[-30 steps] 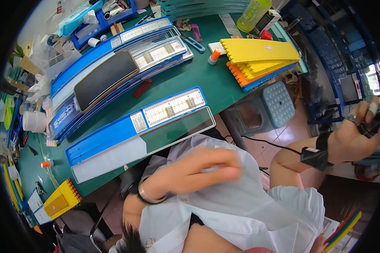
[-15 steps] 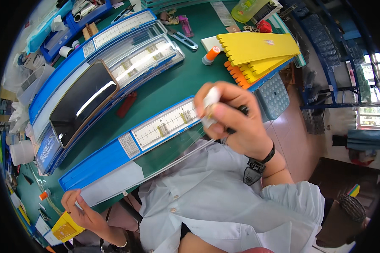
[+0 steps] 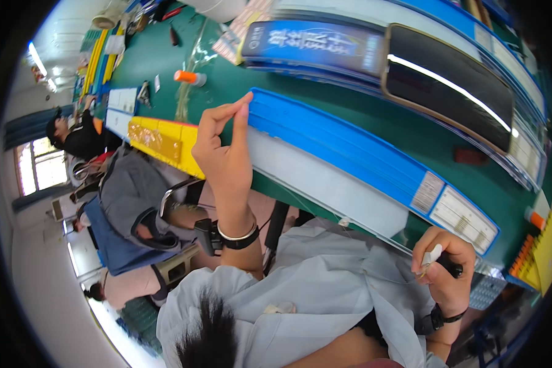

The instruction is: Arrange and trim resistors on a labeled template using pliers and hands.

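Note:
In front of me lies a long blue case (image 3: 337,156), its inside bearing a white scale card (image 3: 463,221) with small yellowish bundles at the right end. A clear lid with a whitish sheet (image 3: 325,184) hangs open on my side. My left hand (image 3: 227,147) is raised at the case's left corner, thumb and forefinger pinched; whatever is between the tips is too thin to make out. Near the case's right end, my right hand (image 3: 448,267) is closed round a small white piece (image 3: 432,254), with a dark object (image 3: 452,268) partly hidden in the palm.
Beyond the case, a phone (image 3: 451,86) rests on stacked long cases beside a blue printed box (image 3: 316,49). Orange-capped bottles (image 3: 190,78) stand or lie at both sides. A yellow toothed board (image 3: 165,144) is at left. Other people sit further left.
The view has swung left. My left hand has come up to the case's corner with its fingertips together. My right hand has moved down toward me, still holding the white piece.

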A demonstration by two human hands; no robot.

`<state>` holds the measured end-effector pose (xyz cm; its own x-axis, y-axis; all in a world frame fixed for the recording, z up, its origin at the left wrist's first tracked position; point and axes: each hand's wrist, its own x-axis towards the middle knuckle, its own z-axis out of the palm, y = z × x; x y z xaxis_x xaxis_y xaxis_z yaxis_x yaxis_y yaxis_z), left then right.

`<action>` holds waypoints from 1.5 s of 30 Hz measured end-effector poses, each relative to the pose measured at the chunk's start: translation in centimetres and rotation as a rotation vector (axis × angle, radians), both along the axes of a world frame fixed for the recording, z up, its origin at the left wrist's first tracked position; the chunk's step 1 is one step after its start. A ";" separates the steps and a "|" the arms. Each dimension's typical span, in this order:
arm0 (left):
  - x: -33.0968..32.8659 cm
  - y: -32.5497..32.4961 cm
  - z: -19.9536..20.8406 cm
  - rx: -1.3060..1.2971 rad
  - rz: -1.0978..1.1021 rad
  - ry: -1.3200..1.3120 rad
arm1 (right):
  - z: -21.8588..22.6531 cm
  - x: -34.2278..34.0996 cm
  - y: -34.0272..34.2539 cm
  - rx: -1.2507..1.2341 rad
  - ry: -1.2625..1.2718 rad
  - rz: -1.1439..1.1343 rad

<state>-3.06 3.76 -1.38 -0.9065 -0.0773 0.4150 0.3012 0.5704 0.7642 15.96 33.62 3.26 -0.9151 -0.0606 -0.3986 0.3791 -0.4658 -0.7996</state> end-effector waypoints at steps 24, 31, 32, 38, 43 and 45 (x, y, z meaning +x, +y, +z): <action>-0.9 -1.7 -0.9 -0.161 0.055 0.035 | -1.1 -1.3 -1.8 -0.023 -0.020 0.118; -1.0 -1.6 -0.9 -0.175 0.043 0.033 | -1.1 -1.2 -1.8 -0.029 -0.041 0.102; -1.0 -1.6 -1.0 -0.175 0.043 0.032 | -1.1 -1.3 -1.9 -0.028 -0.043 0.103; -1.1 -1.5 -1.1 -0.133 0.041 0.023 | -1.1 -1.3 -1.8 -0.026 -0.042 0.107; -1.1 -1.6 -1.0 -0.178 0.042 0.035 | -1.1 -1.2 -1.8 -0.029 -0.045 0.106; -1.0 -1.6 -0.9 -0.183 0.044 0.032 | -1.1 -1.2 -1.7 -0.024 -0.048 0.107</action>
<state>-4.05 2.18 -2.31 -0.8899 -0.0371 0.4546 0.2957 0.7120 0.6369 14.78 31.92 2.17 -0.8827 -0.1666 -0.4394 0.4654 -0.4392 -0.7685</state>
